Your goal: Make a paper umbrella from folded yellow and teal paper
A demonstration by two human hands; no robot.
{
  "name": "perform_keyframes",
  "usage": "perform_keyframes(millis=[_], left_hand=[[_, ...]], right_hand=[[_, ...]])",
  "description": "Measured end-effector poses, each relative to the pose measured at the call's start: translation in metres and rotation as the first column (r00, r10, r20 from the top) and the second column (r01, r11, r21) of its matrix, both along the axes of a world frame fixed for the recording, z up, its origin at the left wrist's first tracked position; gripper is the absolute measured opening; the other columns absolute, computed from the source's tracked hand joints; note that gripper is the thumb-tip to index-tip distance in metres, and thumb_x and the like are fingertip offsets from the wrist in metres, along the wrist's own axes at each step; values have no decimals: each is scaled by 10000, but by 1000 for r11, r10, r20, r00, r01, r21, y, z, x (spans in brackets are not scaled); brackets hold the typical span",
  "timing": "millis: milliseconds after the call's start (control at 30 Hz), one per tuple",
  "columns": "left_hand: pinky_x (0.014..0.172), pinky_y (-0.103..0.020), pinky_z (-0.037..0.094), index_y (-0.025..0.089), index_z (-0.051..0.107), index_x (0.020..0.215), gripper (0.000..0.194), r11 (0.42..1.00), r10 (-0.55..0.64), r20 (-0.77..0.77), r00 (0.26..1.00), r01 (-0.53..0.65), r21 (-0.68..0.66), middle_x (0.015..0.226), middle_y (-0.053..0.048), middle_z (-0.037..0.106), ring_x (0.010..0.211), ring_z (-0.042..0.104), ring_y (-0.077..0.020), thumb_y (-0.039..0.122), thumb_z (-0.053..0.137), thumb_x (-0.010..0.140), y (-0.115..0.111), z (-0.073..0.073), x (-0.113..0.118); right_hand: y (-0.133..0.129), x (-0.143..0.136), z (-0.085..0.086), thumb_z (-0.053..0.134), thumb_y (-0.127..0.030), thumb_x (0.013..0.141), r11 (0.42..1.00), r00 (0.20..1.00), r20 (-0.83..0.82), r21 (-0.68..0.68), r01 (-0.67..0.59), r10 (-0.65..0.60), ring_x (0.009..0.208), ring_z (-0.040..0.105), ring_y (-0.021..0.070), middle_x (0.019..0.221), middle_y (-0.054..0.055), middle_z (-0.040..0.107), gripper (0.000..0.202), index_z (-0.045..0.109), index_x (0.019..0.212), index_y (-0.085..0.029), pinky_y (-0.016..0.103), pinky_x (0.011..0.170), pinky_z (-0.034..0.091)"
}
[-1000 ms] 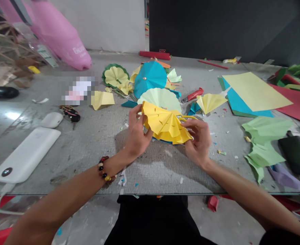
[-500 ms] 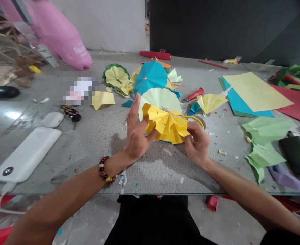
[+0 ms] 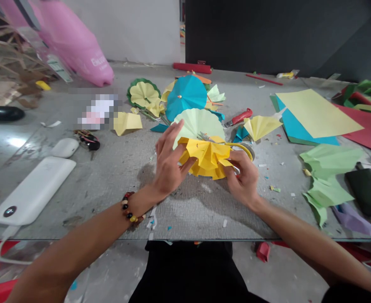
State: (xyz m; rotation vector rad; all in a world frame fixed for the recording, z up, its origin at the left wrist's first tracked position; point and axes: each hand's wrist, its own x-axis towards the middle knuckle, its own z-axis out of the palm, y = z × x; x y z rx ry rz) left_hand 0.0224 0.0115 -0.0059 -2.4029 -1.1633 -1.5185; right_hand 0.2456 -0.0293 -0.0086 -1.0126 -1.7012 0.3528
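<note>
Small paper scraps (image 3: 152, 221) are strewn over the near part of the counter (image 3: 188, 206), at the lower middle of the frame. A little farther up, at the centre, a pleated sheet of yellow paper (image 3: 209, 155) is held up between both hands, its folds opened out like a fan. For such paper to be worked well, it would best be pinched lightly along the existing creases, with both sides drawn evenly, so that no pleat is crushed and no edge is torn.

The left side of the paper is gripped by the left hand (image 3: 169, 170), thumb and a finger brought together on it, while another finger is pointed upward, clear of the sheet. The right edge is pinched by the right hand (image 3: 244, 176), with its fingers curled and its grip closed; the exact contact is partly hidden by the folds.

Just beyond, scissors with a yellow handle (image 3: 245, 148) can be seen, partly covered by the paper. Behind them a pale green fan (image 3: 196, 120) is laid, then a blue paper disc (image 3: 190, 97). Farthest, a red roll (image 3: 191, 68) is set near the wall at the upper middle.
</note>
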Motion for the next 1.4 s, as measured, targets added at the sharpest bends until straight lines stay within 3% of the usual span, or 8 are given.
perform_keyframes(millis=[133, 267, 400, 567, 800, 1000, 1167, 1400], left_hand=[[1182, -487, 367, 209, 660, 772, 291, 999, -28, -41, 999, 29, 24, 1406, -39, 667, 1420, 514, -268, 334, 568, 1017, -2, 3, 3], [920, -368, 517, 216, 753, 854, 375, 977, -89, 179, 980, 120, -174, 935, -33, 794, 950, 730, -176, 374, 485, 1064, 2, 1, 6], [628, -272, 490, 223, 790, 834, 487, 877, 48, 508, 860, 208, -434, 784, -24, 760, 703, 676, -133, 537, 482, 1042, 10, -4, 6], [589, -252, 501, 205, 767, 860, 432, 790, 170, 611, 773, 264, -553, 808, -32, 756, 699, 669, -140, 610, 634, 934, 21, -14, 3], [1088, -504, 511, 240, 636, 1110, 409, 976, 81, 298, 951, -15, -219, 1324, -133, 628, 1284, 582, -283, 514, 788, 848, 27, -16, -7], [1267, -589, 293, 331, 648, 1293, 296, 996, 94, -10, 996, -94, 1, 1624, -31, 431, 1543, 347, -288, 362, 602, 1003, 24, -1, -11], [1273, -531, 299, 310, 702, 1183, 251, 998, 27, -208, 978, -15, 59, 1570, 3, 518, 1516, 409, -268, 422, 672, 960, 20, -1, -15], [1128, -507, 420, 244, 665, 712, 280, 996, 37, -24, 999, -35, 81, 1090, 7, 778, 1182, 680, -243, 405, 706, 937, 22, 0, -11]], right_hand=[[0, -1, 2, 596, -153, 953, 999, 999, 29, 28, 29, -29, 978, 673, 186, 1045, 27, 719, 205, 681, 1093, -276, 353, 807, 576], [0, -2, 4, 590, -175, 974, 997, 999, 18, 65, 48, -50, 972, 681, 184, 1026, 29, 730, 168, 686, 1075, -270, 356, 818, 562], [-1, -2, 2, 556, -216, 1005, 995, 998, -37, 74, 61, -58, 942, 677, 178, 1017, 30, 724, 155, 681, 1081, -267, 363, 821, 544], [4, -3, -1, 545, -366, 1023, 985, 967, -190, -61, 162, -171, 826, 653, 167, 931, 23, 700, 157, 656, 1012, -256, 319, 689, 522], [14, -1, -7, 511, -421, 1033, 967, 931, -322, -234, 96, -171, 819, 668, 191, 889, 27, 686, 190, 597, 969, -264, 372, 724, 569], [6, -2, -4, 520, -392, 1032, 988, 976, -167, -98, 123, -138, 791, 643, 157, 893, 14, 678, 175, 621, 993, -255, 317, 688, 530], [1, -2, -8, 521, -370, 1035, 993, 985, -166, -112, 35, -53, 718, 619, 145, 893, 13, 657, 152, 621, 1045, -255, 302, 616, 498], [2, 0, -10, 512, -357, 1037, 991, 985, -154, -123, 58, -77, 739, 628, 153, 885, 12, 657, 151, 623, 1050, -257, 319, 652, 518]])
